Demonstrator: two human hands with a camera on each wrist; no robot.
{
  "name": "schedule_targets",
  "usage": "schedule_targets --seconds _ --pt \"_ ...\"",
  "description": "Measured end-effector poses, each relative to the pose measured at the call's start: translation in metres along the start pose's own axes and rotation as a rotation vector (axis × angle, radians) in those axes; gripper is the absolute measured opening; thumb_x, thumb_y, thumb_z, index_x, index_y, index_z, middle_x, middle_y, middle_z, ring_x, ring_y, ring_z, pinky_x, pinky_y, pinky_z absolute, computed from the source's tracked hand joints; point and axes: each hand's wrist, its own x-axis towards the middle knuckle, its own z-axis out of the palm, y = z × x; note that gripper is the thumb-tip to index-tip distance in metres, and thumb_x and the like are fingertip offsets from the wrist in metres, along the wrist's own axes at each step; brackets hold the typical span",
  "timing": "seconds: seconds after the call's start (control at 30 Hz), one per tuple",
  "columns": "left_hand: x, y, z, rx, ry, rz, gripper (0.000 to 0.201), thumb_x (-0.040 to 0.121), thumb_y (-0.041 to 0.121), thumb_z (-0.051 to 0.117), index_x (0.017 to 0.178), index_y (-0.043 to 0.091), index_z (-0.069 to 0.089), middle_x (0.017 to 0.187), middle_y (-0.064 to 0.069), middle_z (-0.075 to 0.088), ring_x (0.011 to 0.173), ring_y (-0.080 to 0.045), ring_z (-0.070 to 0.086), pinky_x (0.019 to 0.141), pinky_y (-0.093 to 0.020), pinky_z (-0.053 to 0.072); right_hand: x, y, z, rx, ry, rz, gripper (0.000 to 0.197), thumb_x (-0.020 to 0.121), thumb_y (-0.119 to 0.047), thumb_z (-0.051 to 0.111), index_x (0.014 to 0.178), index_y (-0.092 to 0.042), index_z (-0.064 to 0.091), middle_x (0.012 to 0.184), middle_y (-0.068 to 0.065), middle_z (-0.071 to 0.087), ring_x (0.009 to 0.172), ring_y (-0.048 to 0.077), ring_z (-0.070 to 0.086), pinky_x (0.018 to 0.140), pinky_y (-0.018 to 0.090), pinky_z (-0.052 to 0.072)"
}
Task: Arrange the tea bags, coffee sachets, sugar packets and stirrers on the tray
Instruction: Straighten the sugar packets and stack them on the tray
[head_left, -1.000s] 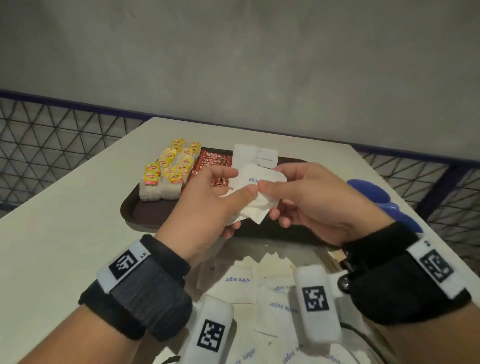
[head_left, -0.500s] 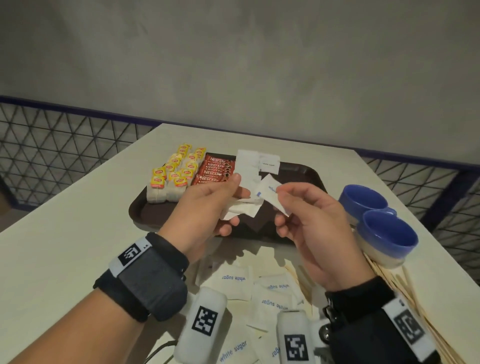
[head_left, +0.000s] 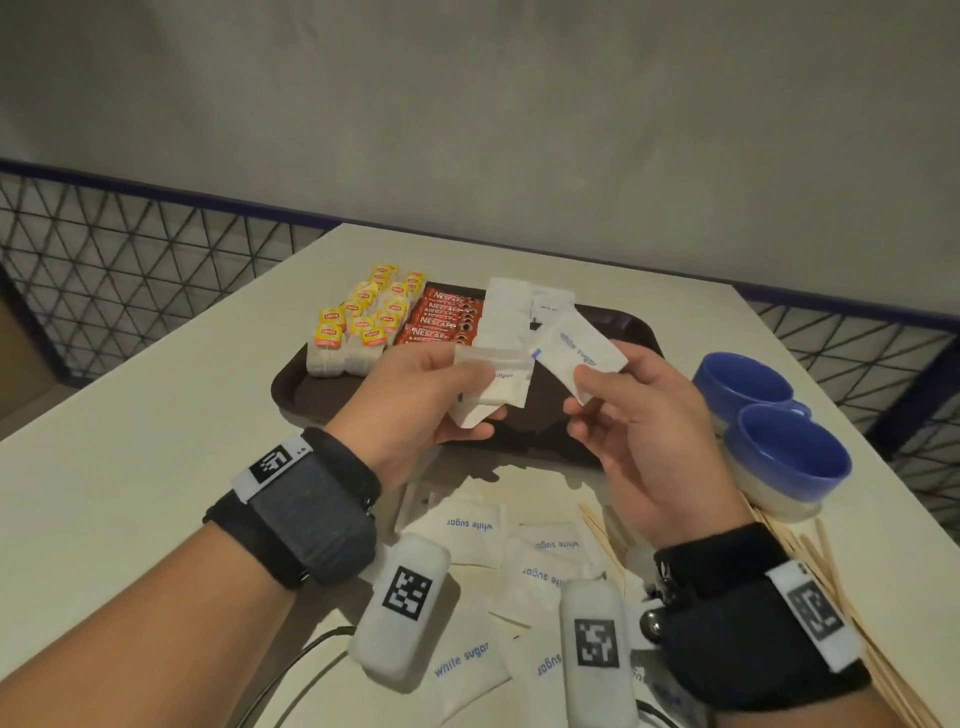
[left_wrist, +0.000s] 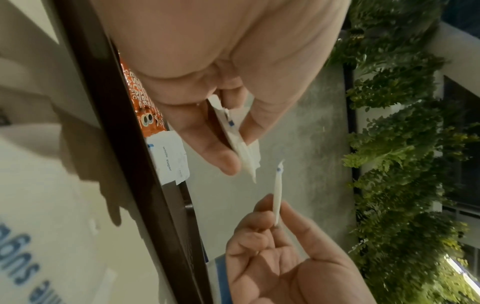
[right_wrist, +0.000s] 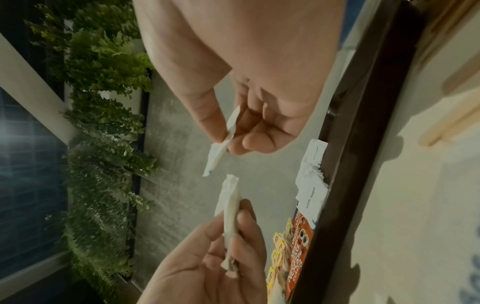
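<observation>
A dark brown tray (head_left: 291, 387) holds yellow-tagged tea bags (head_left: 363, 325), red coffee sachets (head_left: 441, 322) and a row of white sugar packets (head_left: 506, 312). Above the tray's near edge, my left hand (head_left: 441, 395) grips a small stack of sugar packets (head_left: 498, 382). My right hand (head_left: 623, 410) pinches a single sugar packet (head_left: 576, 358) by its lower corner, held apart from the stack. The wrist views show the stack (left_wrist: 241, 152) and the single packet (right_wrist: 221, 148) edge on. More sugar packets (head_left: 467, 525) lie on the table below my wrists. Wooden stirrers (head_left: 821, 551) lie at the right.
Two blue cups (head_left: 784, 457) stand on the white table (head_left: 130, 467) right of the tray. A wire mesh railing (head_left: 130, 260) runs behind the table and a grey wall lies beyond. The tray's right half (head_left: 618, 325) is bare.
My right hand pulled one sugar packet off the stack in my left hand and drew it to the right. The view tilted down, bringing the cups and stirrers into sight.
</observation>
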Motion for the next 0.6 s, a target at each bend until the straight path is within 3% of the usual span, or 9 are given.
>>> schedule_targets --seconds 0.17,0.27,0.47,0.6 --pt "-0.008 0.0 0.009 -0.006 -0.046 0.03 0.018 0.102 0.017 0.061 0.103 0.008 0.077 0.098 -0.008 0.079 0.075 -0.015 0.072 0.056 -0.027 0.059 -0.004 0.002 0.006 -0.066 -0.129 0.008 0.03 0.095 0.0 0.063 0.121 -0.012 0.068 0.108 0.009 0.076 0.072 0.014 0.058 0.063 0.027 0.05" --pt "-0.01 0.001 0.013 -0.047 -0.044 0.014 0.03 0.104 0.024 0.057 0.11 0.0 0.075 0.101 -0.011 0.079 0.071 -0.016 0.071 0.053 -0.029 0.058 -0.001 0.006 0.005 -0.106 -0.105 -0.022 0.032 0.093 0.002 0.065 0.123 -0.011 0.068 0.106 0.012 0.076 0.07 0.013 0.06 0.063 0.026 0.052" --pt "-0.012 0.005 0.012 -0.025 -0.056 0.022 0.033 0.105 0.035 0.053 0.108 0.011 0.075 0.103 -0.01 0.079 0.077 -0.017 0.072 0.058 -0.031 0.06 -0.002 0.008 0.006 -0.194 -0.154 -0.025 0.028 0.089 -0.003 0.072 0.117 -0.006 0.072 0.108 0.022 0.073 0.076 0.016 0.062 0.066 0.026 0.055" --pt "-0.013 0.004 0.013 0.003 -0.098 0.031 0.037 0.104 0.039 0.052 0.113 0.011 0.075 0.11 -0.013 0.077 0.086 -0.021 0.071 0.058 -0.029 0.061 -0.002 0.008 0.005 -0.222 -0.137 -0.034 0.027 0.087 -0.006 0.075 0.114 -0.006 0.072 0.104 0.014 0.076 0.08 0.017 0.066 0.071 0.03 0.058"
